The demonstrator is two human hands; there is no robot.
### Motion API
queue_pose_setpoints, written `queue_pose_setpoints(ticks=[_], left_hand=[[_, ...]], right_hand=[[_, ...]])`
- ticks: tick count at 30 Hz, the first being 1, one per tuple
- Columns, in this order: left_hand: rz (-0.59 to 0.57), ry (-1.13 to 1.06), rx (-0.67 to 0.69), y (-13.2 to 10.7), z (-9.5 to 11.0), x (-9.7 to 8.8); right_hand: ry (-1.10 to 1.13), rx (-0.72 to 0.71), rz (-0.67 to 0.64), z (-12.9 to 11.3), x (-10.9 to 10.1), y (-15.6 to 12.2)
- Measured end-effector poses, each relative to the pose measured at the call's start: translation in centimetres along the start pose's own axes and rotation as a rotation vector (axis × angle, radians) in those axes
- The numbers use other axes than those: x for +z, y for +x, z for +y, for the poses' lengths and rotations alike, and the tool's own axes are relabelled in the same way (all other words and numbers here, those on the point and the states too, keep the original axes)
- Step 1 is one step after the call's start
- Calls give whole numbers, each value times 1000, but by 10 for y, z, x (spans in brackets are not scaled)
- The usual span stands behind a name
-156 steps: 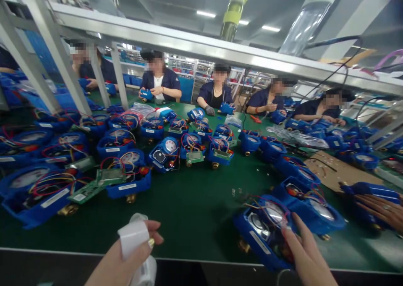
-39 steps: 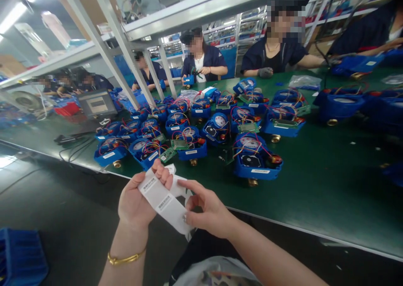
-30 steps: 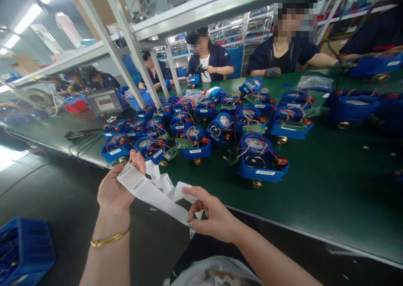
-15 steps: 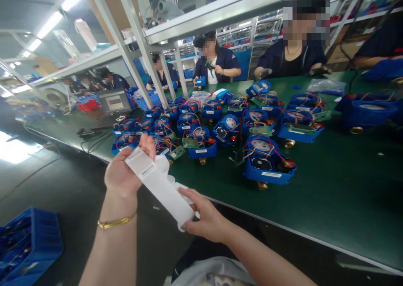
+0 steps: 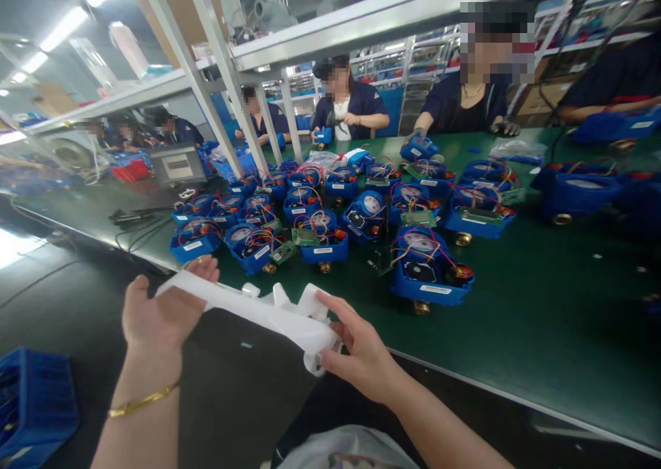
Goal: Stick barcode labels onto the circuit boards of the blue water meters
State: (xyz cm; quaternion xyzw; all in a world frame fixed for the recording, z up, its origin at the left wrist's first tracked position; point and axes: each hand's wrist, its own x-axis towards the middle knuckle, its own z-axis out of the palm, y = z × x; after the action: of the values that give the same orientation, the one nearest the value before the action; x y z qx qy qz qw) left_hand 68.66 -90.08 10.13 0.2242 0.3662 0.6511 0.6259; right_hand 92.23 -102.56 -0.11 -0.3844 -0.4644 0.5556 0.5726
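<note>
A white strip of label paper (image 5: 253, 313) stretches slantwise between my two hands, in front of the table edge. My right hand (image 5: 364, 352) grips its lower right end, where the strip curls into loose folds, with thumb below and fingers above. Palm up, my left hand (image 5: 160, 317) has its thumb and fingers apart, and the strip's far end lies over the palm and fingers. Just beyond the strip stand blue water meters with wires and circuit boards; the closest are one meter (image 5: 252, 247) past the left hand and another (image 5: 434, 276) past the right.
Several more blue meters fill the green table (image 5: 516, 331). A monitor (image 5: 178, 164) stands at the left back, near a metal shelf frame (image 5: 206, 76). A blue crate (image 5: 49, 400) is on the floor at lower left. Several co-workers sit across the table.
My left hand has moved left and down, and its thumb has spread away from the strip. The strip has tilted flatter, and its printed labels no longer show. My right hand has shifted slightly right.
</note>
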Motion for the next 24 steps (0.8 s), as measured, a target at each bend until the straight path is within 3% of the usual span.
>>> queue_pose_setpoints(ticks=[4,7,9,13,20,24], left_hand=[[-43,176,-219,-41,-52,-3],[-345,371,-350,-71,-81,-4],[-441,452,-326,-86,-95,-3],[-309,541,-229,-96,-111,3],[-142,380,-216,-91,-114,12],[-144,351,-183,-90,-112,13]], right_hand=[[-63,-67,38,-3,7,4],[-103,-115,48,-1,13,4],[-128,-121,50,-1,16,3],[-165,-137,53,-6,19,2],[-266,-155,61,-11,18,2],[-291,-200,32,-10,19,3]])
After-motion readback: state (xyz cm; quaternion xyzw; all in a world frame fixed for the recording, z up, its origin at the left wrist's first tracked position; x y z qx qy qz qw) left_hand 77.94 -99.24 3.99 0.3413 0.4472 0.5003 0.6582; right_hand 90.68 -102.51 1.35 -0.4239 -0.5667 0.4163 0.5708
